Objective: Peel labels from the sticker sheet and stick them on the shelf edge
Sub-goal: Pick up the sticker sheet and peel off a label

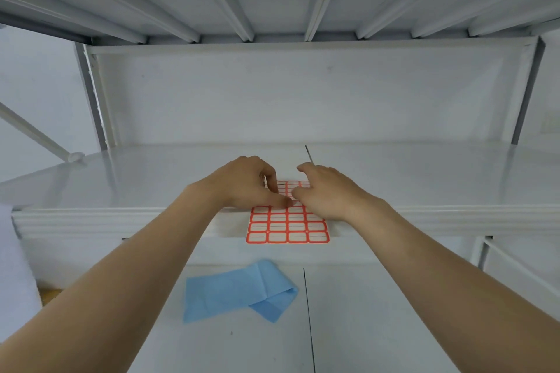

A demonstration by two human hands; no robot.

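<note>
A blue cloth point(239, 291) lies nearest, on the lower shelf; above it the sticker sheet point(288, 227) of blank red-bordered labels overhangs the shelf edge point(91, 219); the left hand point(245, 182) presses it flat, the right hand point(321, 191) pinches at one label, grip almost closed.

Two bare forearms come in from the lower corners, uncovered as far as the picture's edge, with no sleeve or cuff showing. The left hand point(245, 183) and the right hand point(325, 191) are ungloved. Neither wrist shows a watch or band, and no rings are visible on the fingers.
</note>
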